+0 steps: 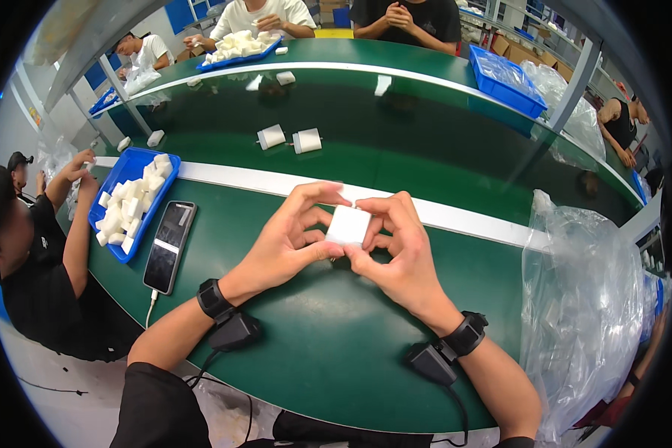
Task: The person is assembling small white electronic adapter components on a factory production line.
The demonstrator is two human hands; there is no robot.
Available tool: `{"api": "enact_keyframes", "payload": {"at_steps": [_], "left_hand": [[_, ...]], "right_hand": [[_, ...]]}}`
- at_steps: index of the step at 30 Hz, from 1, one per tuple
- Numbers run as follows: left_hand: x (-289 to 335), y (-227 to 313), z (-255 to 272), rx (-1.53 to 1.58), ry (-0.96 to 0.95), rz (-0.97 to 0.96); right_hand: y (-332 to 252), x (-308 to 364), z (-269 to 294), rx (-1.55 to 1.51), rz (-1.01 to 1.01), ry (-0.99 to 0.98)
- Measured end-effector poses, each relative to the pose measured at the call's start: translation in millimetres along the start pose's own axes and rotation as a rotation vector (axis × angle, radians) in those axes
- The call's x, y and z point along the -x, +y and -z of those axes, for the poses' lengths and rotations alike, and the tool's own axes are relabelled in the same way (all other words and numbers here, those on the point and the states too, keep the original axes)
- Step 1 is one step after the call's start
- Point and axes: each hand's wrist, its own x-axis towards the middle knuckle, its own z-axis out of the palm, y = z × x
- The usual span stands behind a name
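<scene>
Both hands together, working one pc: L hand [295, 231] and R hand [402, 243] are pinching a white block [349, 226] btwn them, L on its left side, R on its right. Block is sitting in the gap btwn the fingertips, approx. centred, w/ its broad face showing to the cam. L thumb is pressing near the lower left corner, R thumb is bracing at the lower right; both index fingers are curling in around the top edge. Thin bit is sticking up at top, prob. a pin, but fingers are crowding it so can't be sure. Hands are holding it above the green table [328, 358], just on the near side of the white rail [470, 218]. Blue tray [154, 213] w/ a heap of white pcs [129, 205] is sitting well to the left of L hand; phone [169, 246] is lying btwn tray and L forearm. Two more white units [289, 139] are lying past the rail, ahead of the hands. Clear plastic bag [582, 299] is bulging at the right, well apart from R hand.
</scene>
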Motion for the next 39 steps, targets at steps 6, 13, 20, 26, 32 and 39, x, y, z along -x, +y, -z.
{"api": "enact_keyframes", "payload": {"at_steps": [6, 13, 20, 26, 32, 39], "left_hand": [[-8, -11, 14, -0.389, 0.201, -0.035], [-50, -51, 92, -0.996, 0.556, -0.167], [-91, -69, 129, -1.300, 0.627, -0.014], [-68, -63, 95, -0.746, 0.656, -0.132], [-23, -51, 66, -0.429, 0.351, -0.018], [-11, -17, 16, -0.535, 0.098, -0.119]], "right_hand": [[6, -7, 29, 0.455, -0.065, 0.344], [14, 4, 16, 0.620, 0.011, -0.154], [1, 21, 7, 0.549, -0.022, -0.164], [-14, 51, 35, 0.525, -0.035, -0.186], [-71, 58, 84, 1.076, 0.056, -0.009], [-115, 131, 167, 1.588, -0.421, 0.047]]}}
